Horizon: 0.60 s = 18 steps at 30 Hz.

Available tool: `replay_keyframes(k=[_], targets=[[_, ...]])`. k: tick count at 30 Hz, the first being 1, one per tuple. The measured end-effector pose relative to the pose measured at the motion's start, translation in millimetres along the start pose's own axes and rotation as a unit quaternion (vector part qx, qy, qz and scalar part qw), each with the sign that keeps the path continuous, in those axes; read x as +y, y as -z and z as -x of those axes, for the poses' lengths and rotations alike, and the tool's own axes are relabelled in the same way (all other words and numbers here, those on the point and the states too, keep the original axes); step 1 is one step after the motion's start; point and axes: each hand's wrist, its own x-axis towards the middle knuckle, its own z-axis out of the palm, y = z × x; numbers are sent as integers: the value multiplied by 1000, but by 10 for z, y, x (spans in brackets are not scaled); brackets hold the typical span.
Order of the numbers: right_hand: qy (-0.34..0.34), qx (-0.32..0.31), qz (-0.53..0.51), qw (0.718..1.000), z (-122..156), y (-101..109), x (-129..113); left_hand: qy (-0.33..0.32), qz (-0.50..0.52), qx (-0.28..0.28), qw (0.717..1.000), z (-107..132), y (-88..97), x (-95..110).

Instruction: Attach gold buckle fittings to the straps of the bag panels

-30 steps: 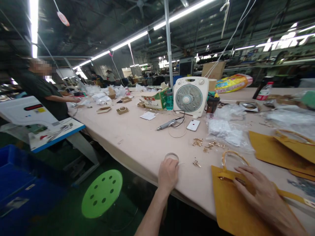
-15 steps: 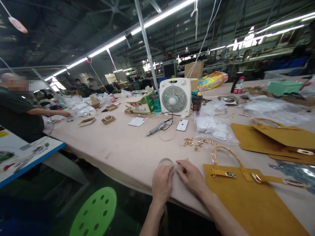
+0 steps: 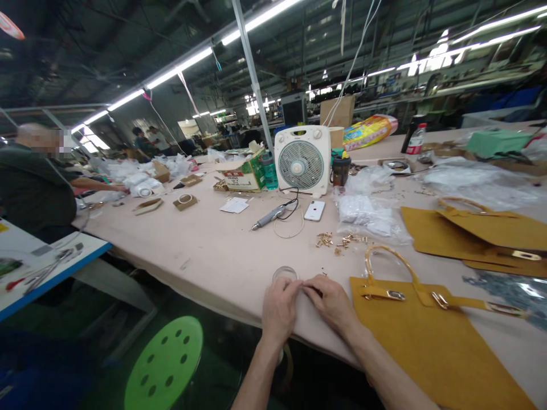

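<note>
My left hand (image 3: 277,310) is closed around the near side of a thin, pale ring that looks like a roll of tape (image 3: 285,268), near the table's front edge. Beside it, my right hand (image 3: 332,304) is closed in a pinch, its thumb and forefinger touching or nearly touching the left fingertips. Whatever lies in that pinch is too small to make out. To the right of my right hand lies a mustard-coloured handbag (image 3: 421,336) with gold hardware and a wrapped handle. Small gold metal pieces (image 3: 348,241) are scattered beyond my hands.
A grey electric screwdriver (image 3: 269,217) with a cord, a white phone (image 3: 315,210) and a box fan (image 3: 301,162) are farther back. Another mustard bag (image 3: 478,233) lies at right. A green stool (image 3: 164,364) stands below the table edge; a co-worker (image 3: 34,176) is at far left.
My right hand has closed its fingers into a pinch and come up against my left fingertips. The view has shifted slightly. The co-worker's arm has moved.
</note>
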Motion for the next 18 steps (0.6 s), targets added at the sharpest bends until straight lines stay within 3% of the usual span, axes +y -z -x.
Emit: replay_keyframes(k=[4,9,13,18], targets=[[-3,0,-7,1000,20,17,-3,-21,-6,1,1000,-54,16,-16],[-12,-6,-30,999,11,55,14,-91,11,-44,995,-179,49,-72],[-29,20,-54,998,12,53,25,-96,34,-47,994,-196,44,-96],[-14,-2,-41,999,16,37,25,-100,29,-45,994,-181,33,-81]])
